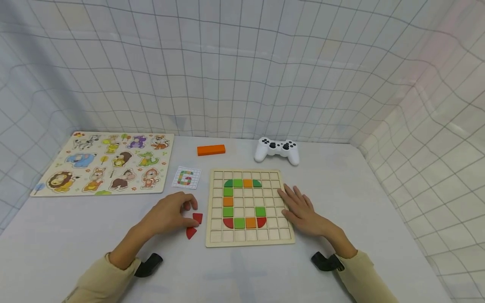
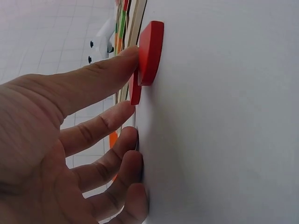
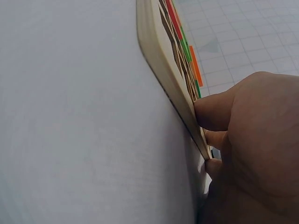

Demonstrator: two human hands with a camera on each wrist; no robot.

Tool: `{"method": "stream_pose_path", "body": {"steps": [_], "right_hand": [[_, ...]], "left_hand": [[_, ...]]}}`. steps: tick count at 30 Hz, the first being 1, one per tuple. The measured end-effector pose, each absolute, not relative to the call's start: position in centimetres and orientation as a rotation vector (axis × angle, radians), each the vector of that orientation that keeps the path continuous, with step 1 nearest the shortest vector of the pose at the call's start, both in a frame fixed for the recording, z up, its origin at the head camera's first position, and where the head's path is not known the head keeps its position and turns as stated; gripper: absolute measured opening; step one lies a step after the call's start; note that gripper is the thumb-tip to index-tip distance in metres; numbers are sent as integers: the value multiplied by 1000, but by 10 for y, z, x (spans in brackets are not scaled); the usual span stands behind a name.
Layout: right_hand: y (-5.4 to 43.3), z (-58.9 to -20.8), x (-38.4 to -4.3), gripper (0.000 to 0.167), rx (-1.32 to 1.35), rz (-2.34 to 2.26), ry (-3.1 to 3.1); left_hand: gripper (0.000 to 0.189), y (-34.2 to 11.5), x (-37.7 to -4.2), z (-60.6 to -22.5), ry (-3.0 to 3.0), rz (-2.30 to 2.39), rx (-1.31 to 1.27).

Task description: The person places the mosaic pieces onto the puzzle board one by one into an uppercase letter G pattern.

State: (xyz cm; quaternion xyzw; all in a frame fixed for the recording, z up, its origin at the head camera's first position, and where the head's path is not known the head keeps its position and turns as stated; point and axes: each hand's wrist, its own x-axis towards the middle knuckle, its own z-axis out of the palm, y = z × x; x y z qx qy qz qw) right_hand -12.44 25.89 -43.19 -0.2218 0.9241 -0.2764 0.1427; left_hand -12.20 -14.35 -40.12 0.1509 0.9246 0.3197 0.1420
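Note:
Two red quarter-round tiles lie on the table by my left hand point(image 1: 166, 214): an upper tile point(image 1: 198, 218) and a lower tile point(image 1: 190, 232). My left thumb tip reaches the tiles, while the other fingers curve loosely apart from it. In the left wrist view the thumb meets the nearer red tile point(image 2: 152, 53), and the forefinger tip is close to the one behind. A wooden grid board point(image 1: 250, 235) holds green, orange and red tiles laid out in a G-like shape. On its right edge rests my right hand point(image 1: 305, 216), fingers extended, thumb touching the rim in the right wrist view.
A small pattern card point(image 1: 187, 177) with a similar coloured shape lies left of the board. Behind are an orange block point(image 1: 211, 150) and a white game controller point(image 1: 276, 150). An animal puzzle board point(image 1: 107, 164) lies at the far left. Checked cloth hangs behind the table.

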Motion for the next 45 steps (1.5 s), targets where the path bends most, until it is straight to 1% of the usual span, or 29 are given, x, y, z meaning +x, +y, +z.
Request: {"method": "stream_pose_path", "body": {"steps": [8, 22, 30, 33, 39, 45], "right_hand": [[259, -431, -124, 62, -639, -798, 2663], [259, -431, -124, 62, -637, -798, 2663], [259, -431, -125, 62, -639, -792, 2665], [259, -432, -126, 62, -641, -794, 2665], [259, -432, -125, 62, -647, -797, 2666], [259, -432, -125, 62, -643, -808, 2659]], "left_hand": [[29, -140, -123, -401, 2685, 879, 434], [23, -139, -124, -397, 2664, 952, 495], [11, -141, -129, -400, 2638, 1096, 532], [9, -140, -132, -400, 2628, 1150, 536], [7, -131, -137, -394, 2564, 1253, 546], [6, -112, -145, -388, 2483, 1324, 588]]}}
